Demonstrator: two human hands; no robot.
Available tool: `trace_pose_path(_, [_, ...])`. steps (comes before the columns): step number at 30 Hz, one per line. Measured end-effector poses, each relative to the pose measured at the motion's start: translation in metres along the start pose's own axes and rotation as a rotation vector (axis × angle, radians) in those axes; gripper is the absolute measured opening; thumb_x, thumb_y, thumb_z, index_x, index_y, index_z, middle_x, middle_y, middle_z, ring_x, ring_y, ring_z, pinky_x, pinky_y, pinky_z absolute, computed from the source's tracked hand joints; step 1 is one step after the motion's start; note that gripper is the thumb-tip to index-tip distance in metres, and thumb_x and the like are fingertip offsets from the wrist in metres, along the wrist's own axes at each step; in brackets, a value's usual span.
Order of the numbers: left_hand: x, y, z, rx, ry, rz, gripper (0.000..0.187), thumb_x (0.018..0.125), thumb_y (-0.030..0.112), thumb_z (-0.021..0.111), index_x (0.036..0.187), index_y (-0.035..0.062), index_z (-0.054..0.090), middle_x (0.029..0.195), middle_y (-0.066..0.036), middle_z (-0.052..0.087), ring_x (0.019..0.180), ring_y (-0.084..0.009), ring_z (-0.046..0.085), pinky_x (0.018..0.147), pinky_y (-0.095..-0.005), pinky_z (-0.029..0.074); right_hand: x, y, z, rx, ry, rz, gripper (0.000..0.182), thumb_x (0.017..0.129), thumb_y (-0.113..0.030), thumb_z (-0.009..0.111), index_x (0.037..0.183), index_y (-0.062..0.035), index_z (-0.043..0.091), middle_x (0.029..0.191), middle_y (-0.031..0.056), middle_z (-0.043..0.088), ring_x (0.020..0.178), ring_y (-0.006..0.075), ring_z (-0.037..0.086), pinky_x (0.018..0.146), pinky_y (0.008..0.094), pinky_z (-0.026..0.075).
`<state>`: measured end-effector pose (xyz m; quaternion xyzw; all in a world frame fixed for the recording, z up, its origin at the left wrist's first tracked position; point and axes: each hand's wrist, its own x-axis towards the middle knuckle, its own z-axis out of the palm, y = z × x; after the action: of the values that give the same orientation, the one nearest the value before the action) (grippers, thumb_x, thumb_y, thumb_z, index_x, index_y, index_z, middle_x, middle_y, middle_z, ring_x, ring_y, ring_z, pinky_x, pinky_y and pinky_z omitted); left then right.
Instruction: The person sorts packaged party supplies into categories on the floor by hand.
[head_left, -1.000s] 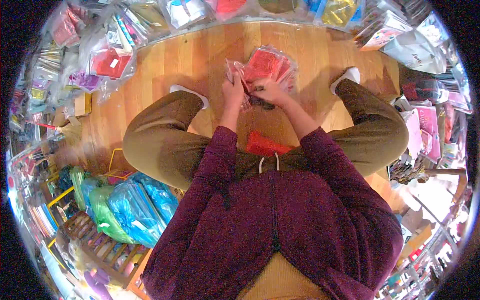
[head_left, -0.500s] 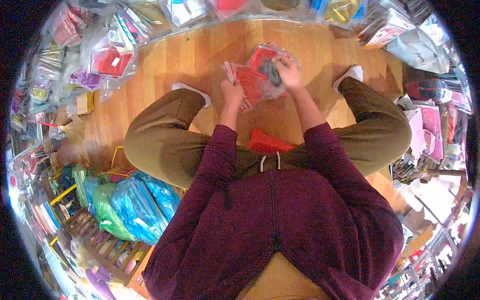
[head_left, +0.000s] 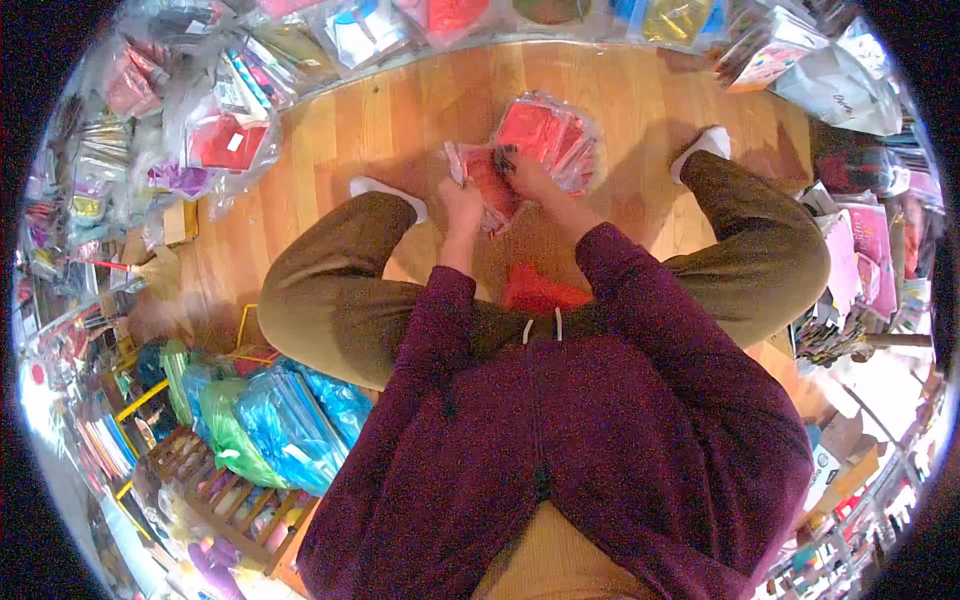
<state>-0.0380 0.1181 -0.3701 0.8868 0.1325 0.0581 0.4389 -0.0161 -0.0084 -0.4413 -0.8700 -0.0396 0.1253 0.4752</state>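
My left hand (head_left: pixel 462 205) is closed on the left edge of a red packet (head_left: pixel 487 178) in clear plastic, held low over the wooden floor in front of me. My right hand (head_left: pixel 527 178) grips a small dark object (head_left: pixel 505 158) at that packet's right side; blur and my fingers hide its kind. Just beyond the right hand lies a pile of red packets (head_left: pixel 545 130) in a clear plastic bag. Another red piece (head_left: pixel 540 290) rests on the floor close to my lap.
Bagged goods (head_left: pixel 230 140) line the floor's far and left edges. Blue plastic bags (head_left: pixel 290 425) and a slatted wooden crate (head_left: pixel 225 490) stand at left. Pink packets (head_left: pixel 865 255) are stacked at right, with a cardboard box (head_left: pixel 850 460) behind. My feet flank the floor space.
My right hand has moved left and toward me with the dark object, from over the pile to the packet in my left hand. The left hand has shifted slightly toward me.
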Motion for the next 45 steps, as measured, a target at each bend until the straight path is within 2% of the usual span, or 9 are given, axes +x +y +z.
trace_pose_path(7, [0.005, -0.004, 0.000, -0.117, -0.065, -0.316, 0.017, 0.069, 0.006, 0.053, 0.079, -0.0074, 0.053, 0.072, -0.022, 0.056, 0.071, -0.0293, 0.056, 0.063, -0.0386, 0.040, -0.038, 0.027, 0.024, 0.417, 0.066, 0.104, 0.026, 0.070, -0.015, 0.047, 0.093, -0.0039, 0.053, 0.082, 0.0208, 0.055, 0.076, 0.0355, 0.053, 0.068, 0.0387, 0.042])
trace_pose_path(9, [0.010, -0.020, 0.006, -0.141, -0.144, -0.306, 0.017, 0.068, 0.006, 0.053, 0.078, -0.0077, 0.054, 0.071, -0.021, 0.057, 0.071, -0.0281, 0.056, 0.061, -0.0376, 0.041, -0.055, 0.020, 0.018, -0.176, -0.201, 0.079, 0.025, 0.067, -0.013, 0.048, 0.089, -0.0026, 0.055, 0.077, 0.0185, 0.056, 0.071, 0.0310, 0.055, 0.066, 0.0362, 0.043])
trace_pose_path(12, [0.007, -0.019, 0.009, -0.189, -0.086, -0.262, 0.015, 0.068, 0.005, 0.052, 0.076, -0.0075, 0.054, 0.070, -0.020, 0.057, 0.068, -0.0262, 0.057, 0.058, -0.0367, 0.041, -0.053, -0.002, -0.011, -0.075, -0.297, 0.333, 0.025, 0.065, -0.013, 0.048, 0.086, -0.0024, 0.057, 0.075, 0.0167, 0.057, 0.069, 0.0255, 0.056, 0.064, 0.0343, 0.043])
trace_pose_path(20, [0.004, 0.002, 0.002, -0.033, -0.071, -0.283, 0.015, 0.067, 0.005, 0.051, 0.075, -0.0078, 0.053, 0.069, -0.020, 0.056, 0.069, -0.0255, 0.056, 0.059, -0.0366, 0.041, 0.005, 0.008, -0.065, -0.299, 0.530, -0.134, 0.031, 0.066, -0.009, 0.048, 0.096, -0.0038, 0.054, 0.089, 0.0151, 0.056, 0.081, 0.0255, 0.054, 0.072, 0.0343, 0.042])
trace_pose_path(22, [0.003, -0.013, 0.010, -0.130, -0.055, -0.304, 0.016, 0.067, 0.006, 0.052, 0.075, -0.0077, 0.053, 0.070, -0.021, 0.056, 0.070, -0.0258, 0.056, 0.059, -0.0366, 0.040, 0.006, -0.008, -0.048, -0.470, -0.001, -0.015, 0.038, 0.070, -0.009, 0.045, 0.108, -0.0050, 0.047, 0.109, 0.0149, 0.048, 0.101, 0.0275, 0.044, 0.084, 0.0344, 0.036])
trace_pose_path(26, [0.005, -0.012, 0.006, 0.018, 0.002, -0.318, 0.015, 0.067, 0.006, 0.052, 0.075, -0.0070, 0.054, 0.071, -0.022, 0.056, 0.070, -0.0295, 0.056, 0.061, -0.0379, 0.041, -0.021, 0.034, 0.001, -0.777, 0.037, -0.343, 0.038, 0.074, -0.011, 0.038, 0.112, -0.0056, 0.043, 0.124, 0.0110, 0.034, 0.115, 0.0313, 0.027, 0.094, 0.0405, 0.027])
trace_pose_path(33, [0.011, -0.015, 0.013, -0.072, 0.001, -0.307, 0.016, 0.064, 0.004, 0.052, 0.074, -0.0088, 0.054, 0.069, -0.024, 0.055, 0.071, -0.0356, 0.055, 0.061, -0.0385, 0.042, -0.043, 0.063, -0.013, -0.804, 0.068, -0.344, 0.034, 0.072, -0.012, 0.042, 0.104, -0.0056, 0.050, 0.113, 0.0096, 0.045, 0.106, 0.0295, 0.039, 0.087, 0.0401, 0.036])
trace_pose_path(36, [0.010, -0.005, 0.008, 0.095, -0.010, -0.287, 0.014, 0.064, 0.004, 0.052, 0.071, -0.0085, 0.054, 0.067, -0.024, 0.055, 0.071, -0.0361, 0.055, 0.059, -0.0394, 0.041, -0.049, 0.027, -0.032, -0.911, -0.416, -0.157, 0.025, 0.068, -0.012, 0.047, 0.091, -0.0064, 0.057, 0.096, 0.0094, 0.054, 0.090, 0.0278, 0.051, 0.074, 0.0387, 0.043])
trace_pose_path(45, [0.008, -0.004, 0.006, 0.024, 0.096, -0.314, 0.013, 0.065, 0.004, 0.052, 0.069, -0.0079, 0.052, 0.069, -0.025, 0.055, 0.070, -0.0370, 0.055, 0.059, -0.0399, 0.042, 0.021, 0.003, -0.061, -0.382, 0.183, -0.228, 0.024, 0.070, -0.010, 0.043, 0.089, -0.0073, 0.058, 0.082, 0.0127, 0.058, 0.082, 0.0258, 0.055, 0.068, 0.0421, 0.043])
